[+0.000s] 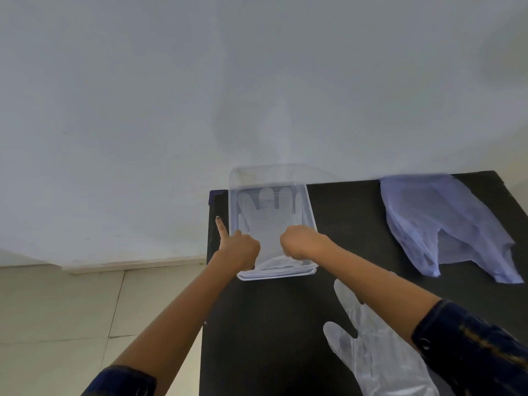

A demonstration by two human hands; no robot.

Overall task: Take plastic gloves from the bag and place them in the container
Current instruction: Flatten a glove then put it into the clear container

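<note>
A clear plastic container (310,207) stands at the back left of the black table (274,324). A clear plastic glove (265,212) lies flat inside it, fingers pointing away from me. My left hand (240,247) and my right hand (303,241) both rest on the glove's cuff end at the container's near side, fingers curled down onto it; the left index finger points up along the container's left wall. A second clear glove (371,347) lies on the table near me, partly under my right forearm. A pale purple plastic bag (440,221) lies flat at the back right.
The table's left edge runs just left of the container, with tiled floor (71,310) below. A white wall (171,110) stands right behind the table.
</note>
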